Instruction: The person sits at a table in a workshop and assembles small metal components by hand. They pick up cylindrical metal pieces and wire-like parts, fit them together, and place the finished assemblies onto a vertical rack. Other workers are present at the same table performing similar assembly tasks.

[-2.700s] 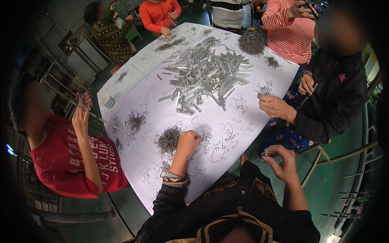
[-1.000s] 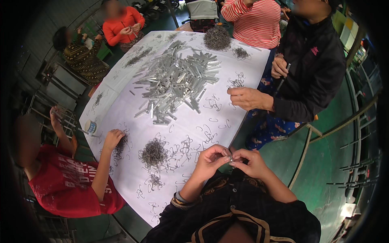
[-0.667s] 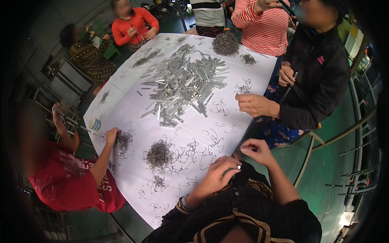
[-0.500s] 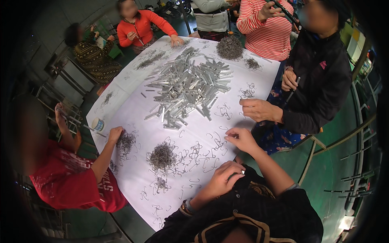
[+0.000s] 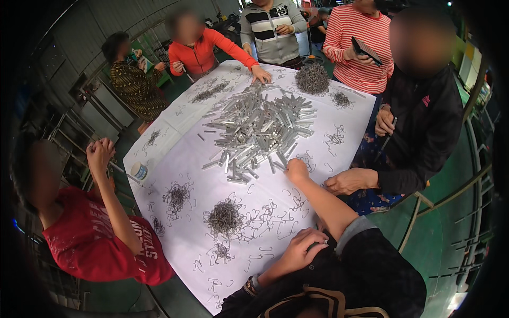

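My left hand point(image 5: 303, 249) is curled at the near edge of the table, close to my body. Its fingers close round a small silvery metal bar, and only a shiny end shows. My right hand point(image 5: 297, 170) reaches forward to the near right edge of the heap of metal bars point(image 5: 260, 124). Its fingers are bent together at the tabletop, and whatever is in them is hidden. Loose bent wire hooks point(image 5: 299, 200) lie below that wrist. A dense clump of wire hooks point(image 5: 224, 218) sits left of my hands, with more scattered round it.
The white-covered table point(image 5: 175, 127) also bears a dark hook pile point(image 5: 313, 79) at the far side and a paper cup point(image 5: 139, 170) at the left. Co-workers stand around it; one's hand point(image 5: 351, 181) is just right of my right forearm.
My right hand has moved forward from the hooks to the bar heap. My left hand stays near my body. The red-shirted co-worker's hand has lifted off the hooks. The view has shifted slightly.
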